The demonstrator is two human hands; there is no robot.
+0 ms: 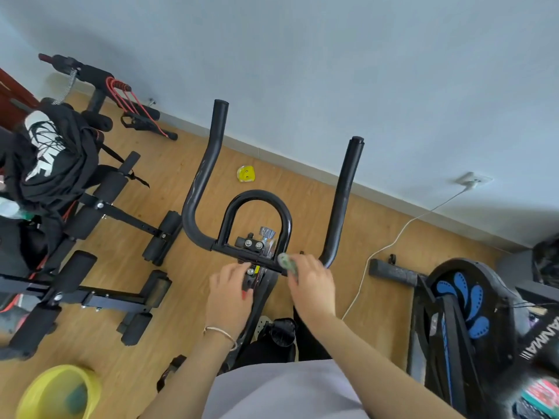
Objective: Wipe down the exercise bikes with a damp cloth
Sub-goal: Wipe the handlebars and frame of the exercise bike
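Note:
A black exercise bike stands right below me, its handlebars [205, 176] rising toward the wall with a small inner loop bar [257, 196]. My right hand [311, 282] grips a small green cloth [287, 264] and presses it on the crossbar near the right handlebar base. My left hand [230, 291] holds the black stem just under the crossbar, fingers curled around it. A bracelet sits on the left wrist.
A yellow basin [57, 391] holding something green sits on the wood floor at lower left. Black workout benches [99, 225] with dark clothing piled on them fill the left. Another bike with a blue-patterned wheel [465, 300] stands right. A white cable [387, 249] runs to a wall socket.

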